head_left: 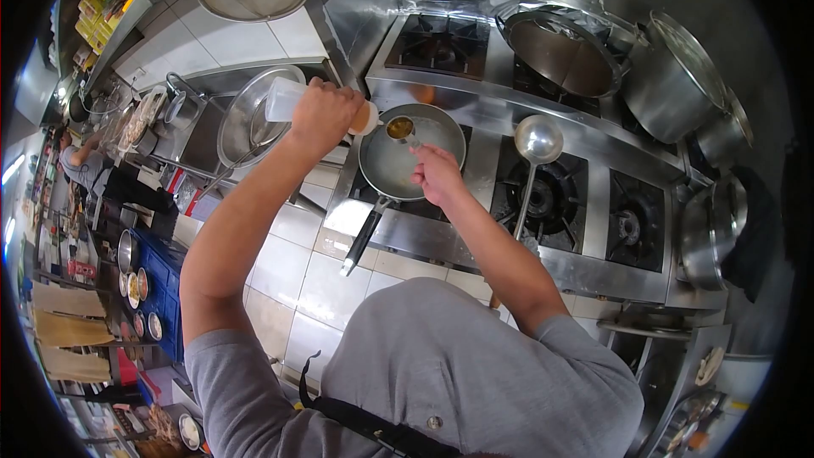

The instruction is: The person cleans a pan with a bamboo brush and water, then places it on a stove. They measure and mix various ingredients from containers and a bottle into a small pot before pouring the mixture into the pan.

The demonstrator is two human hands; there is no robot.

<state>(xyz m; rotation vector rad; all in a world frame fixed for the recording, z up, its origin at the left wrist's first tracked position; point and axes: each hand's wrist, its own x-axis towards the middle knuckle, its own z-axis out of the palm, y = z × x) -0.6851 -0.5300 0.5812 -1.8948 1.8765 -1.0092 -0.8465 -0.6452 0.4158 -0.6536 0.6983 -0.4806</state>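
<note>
My left hand (pixel 325 116) is wrapped round a clear plastic bottle (pixel 283 100), tipped nearly flat, with orange-brown liquid gathered at its mouth end. The mouth points at a small measuring spoon (pixel 400 127), which holds a yellowish-brown liquid. Pinched in my right hand (pixel 437 173), the spoon hangs over a grey frying pan (pixel 405 176). No stream between bottle and spoon can be made out. The pan rests on a front burner, its black handle (pixel 365 236) pointing toward me. Its bottom looks bare apart from a dull sheen.
Right of the pan, a steel ladle (pixel 538 141) lies across a burner (pixel 551 195). A wok (pixel 564 55) and large pots (pixel 676 80) stand behind. To the left are a sink with a steel bowl (pixel 242 131) and a blue crate (pixel 158 276). Another person (pixel 89 171) stands far left.
</note>
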